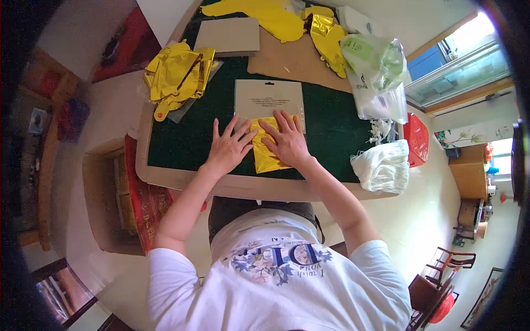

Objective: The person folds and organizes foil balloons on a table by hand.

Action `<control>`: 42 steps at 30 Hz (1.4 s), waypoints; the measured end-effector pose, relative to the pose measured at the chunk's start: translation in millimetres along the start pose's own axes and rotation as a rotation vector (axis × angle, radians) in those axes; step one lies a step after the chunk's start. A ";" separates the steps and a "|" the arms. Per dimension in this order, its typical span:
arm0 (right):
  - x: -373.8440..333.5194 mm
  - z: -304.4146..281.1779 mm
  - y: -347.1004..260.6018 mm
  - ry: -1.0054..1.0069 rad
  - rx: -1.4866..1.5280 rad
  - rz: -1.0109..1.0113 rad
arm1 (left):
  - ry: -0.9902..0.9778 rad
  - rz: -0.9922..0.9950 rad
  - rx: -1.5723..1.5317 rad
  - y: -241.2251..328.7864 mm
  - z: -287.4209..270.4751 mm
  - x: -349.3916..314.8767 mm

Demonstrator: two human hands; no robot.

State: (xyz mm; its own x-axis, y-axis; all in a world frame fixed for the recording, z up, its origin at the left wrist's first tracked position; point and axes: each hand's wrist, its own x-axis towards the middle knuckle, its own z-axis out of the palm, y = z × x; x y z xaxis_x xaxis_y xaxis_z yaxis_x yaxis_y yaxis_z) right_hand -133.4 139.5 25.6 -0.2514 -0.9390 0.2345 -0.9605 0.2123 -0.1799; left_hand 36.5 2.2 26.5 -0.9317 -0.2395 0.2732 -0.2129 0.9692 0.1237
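Observation:
A folded gold foil balloon [269, 160] lies flat near the table's front edge, its far part over the lower half of a clear packet with a printed backing card [269, 96]. My right hand [286, 140] is spread on the foil, palm down. Beside it, my left hand [229, 146] lies with fingers outstretched, its fingertips at the foil's left edge and the packet's lower left. Neither hand grips anything. What lies beneath my fingers is hidden.
Crumpled gold foil balloons [179, 74] are heaped at left, near a stack of grey cards [227, 36]. More flat gold balloons [265, 19] lie at the back on brown cardboard [298, 60]. Clear plastic bags [378, 77] and a white string bundle [382, 167] sit at right.

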 end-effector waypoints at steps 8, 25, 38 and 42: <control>-0.6 2.7 1.1 0.025 0.008 -0.012 | 0.121 -0.129 -0.097 5.3 -1.8 -0.2; 3.1 -6.6 2.1 0.010 -0.001 -0.044 | 0.132 0.169 -0.298 64.4 -16.8 -8.3; 10.2 -18.2 -1.0 -0.048 -0.057 -0.046 | 0.213 0.061 -0.236 60.0 -6.7 -14.7; 12.3 -15.4 0.9 -0.059 -0.034 -0.025 | 0.217 -0.017 -0.239 56.2 -5.6 -13.6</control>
State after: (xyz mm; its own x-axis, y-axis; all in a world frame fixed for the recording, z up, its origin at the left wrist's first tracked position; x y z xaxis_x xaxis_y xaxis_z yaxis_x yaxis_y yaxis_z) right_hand -139.2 132.3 43.1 -0.2205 -0.9583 0.1817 -0.9702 0.1962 -0.1423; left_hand 38.9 59.6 35.0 -0.8385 -0.2867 0.4633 -0.1282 0.9303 0.3437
